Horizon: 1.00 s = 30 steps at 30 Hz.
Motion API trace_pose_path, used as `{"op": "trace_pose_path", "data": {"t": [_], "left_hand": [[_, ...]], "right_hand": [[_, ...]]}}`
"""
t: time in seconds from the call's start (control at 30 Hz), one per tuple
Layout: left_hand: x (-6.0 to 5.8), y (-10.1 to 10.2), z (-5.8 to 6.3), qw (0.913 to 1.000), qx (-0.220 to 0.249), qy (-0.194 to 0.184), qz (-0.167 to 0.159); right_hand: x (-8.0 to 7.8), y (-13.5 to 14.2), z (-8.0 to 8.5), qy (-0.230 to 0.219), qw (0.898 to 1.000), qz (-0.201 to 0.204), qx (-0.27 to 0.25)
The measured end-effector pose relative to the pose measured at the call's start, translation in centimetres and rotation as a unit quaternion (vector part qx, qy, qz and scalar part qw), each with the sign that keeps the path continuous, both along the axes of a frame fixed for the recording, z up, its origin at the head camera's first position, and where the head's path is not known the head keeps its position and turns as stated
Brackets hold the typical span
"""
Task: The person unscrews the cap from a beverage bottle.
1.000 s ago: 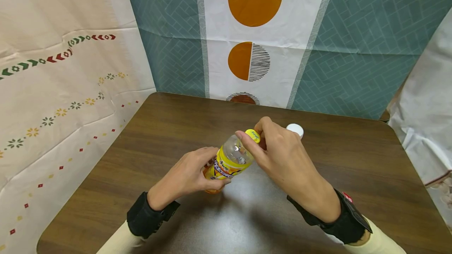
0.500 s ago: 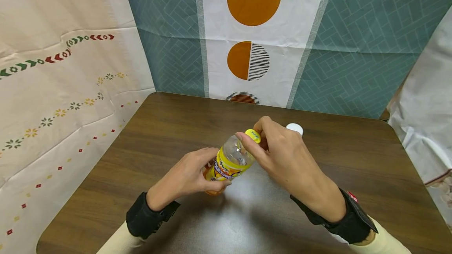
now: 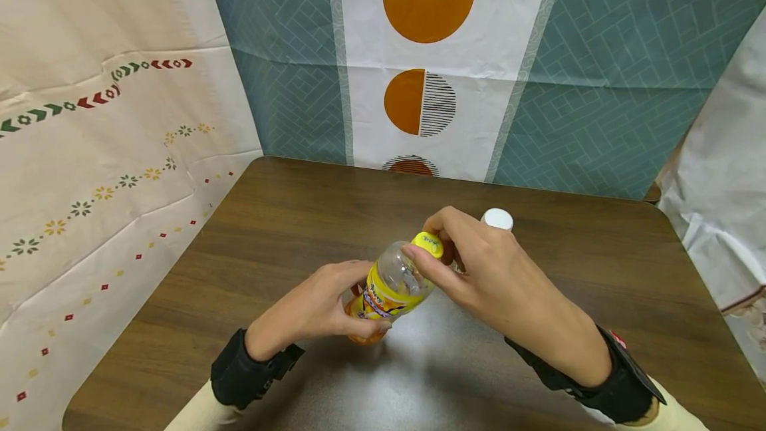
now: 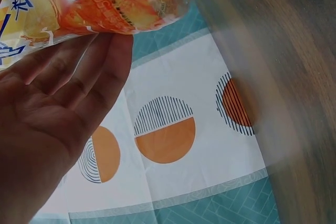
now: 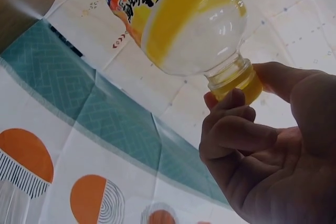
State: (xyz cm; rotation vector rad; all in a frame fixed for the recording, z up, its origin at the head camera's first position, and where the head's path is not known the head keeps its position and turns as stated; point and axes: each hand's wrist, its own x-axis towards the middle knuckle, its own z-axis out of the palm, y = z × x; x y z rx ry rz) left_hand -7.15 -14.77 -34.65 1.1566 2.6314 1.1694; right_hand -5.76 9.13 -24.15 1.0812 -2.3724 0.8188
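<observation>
A clear plastic drink bottle (image 3: pixel 389 281) with a yellow and orange label leans to the upper right above the table in the head view. My left hand (image 3: pixel 314 304) grips its lower body, thumb on the near side and fingers round the far side. In the left wrist view those fingers (image 4: pixel 105 72) lie along the underside of the bottle (image 4: pixel 121 1). At the neck, thumb and curled fingers of my right hand (image 3: pixel 479 261) pinch the yellow cap (image 3: pixel 428 243). The right wrist view shows the cap (image 5: pixel 239 88) over the bottle's neck. Some orange shows at the bottle's bottom.
Just behind my right hand is a white round lid (image 3: pixel 498 219), partly hidden by the hand. The brown wooden table (image 3: pixel 257 218) ends at a patterned cloth (image 3: pixel 299 85) at the back. Further cloths hang at the left and right.
Both hands and the bottle have come slightly nearer to me, lower in the head view. My right wrist has swung outward to the right, while its fingers stay on the cap.
</observation>
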Motion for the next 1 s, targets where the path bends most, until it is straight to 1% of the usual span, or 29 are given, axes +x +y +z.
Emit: {"op": "trace_pose_path", "data": {"t": [0.13,0.2,0.23,0.27,0.4,0.5,0.57,0.63,0.8,0.87,0.93,1.0], "left_hand": [[0.8,0.4,1.7,0.9999,0.006,-0.002,-0.008],[1.0,0.5,2.1,0.9999,0.007,-0.003,-0.013],[1.0,0.5,2.0,0.9999,0.006,-0.002,-0.014],[0.8,0.4,1.7,0.9999,0.007,0.0,-0.015],[0.2,0.1,0.0,0.9998,0.007,0.001,-0.016],[0.1,0.1,-0.3,0.9999,0.005,-0.001,-0.013],[0.2,0.2,-0.1,0.9999,0.003,-0.001,-0.016],[0.4,0.2,0.3,0.9998,0.002,-0.001,-0.018],[1.2,0.6,2.2,0.9996,0.01,-0.001,-0.028],[1.4,0.7,2.7,0.9995,0.011,-0.002,-0.029],[1.4,0.7,2.7,0.9995,0.01,-0.003,-0.03],[1.2,0.7,2.4,0.9995,0.008,-0.001,-0.029]], "right_hand": [[0.0,0.2,0.1,0.004,1.0,0.019,0.002],[0.0,0.4,0.2,0.008,0.999,0.032,0.004],[-0.1,0.5,0.2,0.008,0.999,0.038,0.007],[-0.1,0.6,0.3,0.009,0.999,0.044,0.008],[-0.2,1.0,0.4,0.009,0.998,0.065,0.015],[-0.2,1.1,0.5,0.011,0.997,0.074,0.02],[-0.2,1.2,0.5,0.012,0.997,0.075,0.028],[-0.2,1.3,0.7,0.015,0.996,0.074,0.039],[-0.2,1.5,0.9,0.029,0.995,0.075,0.051],[-0.3,1.6,0.9,0.03,0.995,0.076,0.053],[-0.3,1.6,0.8,0.033,0.995,0.074,0.058],[-0.4,1.6,0.7,0.035,0.995,0.072,0.062]]}}
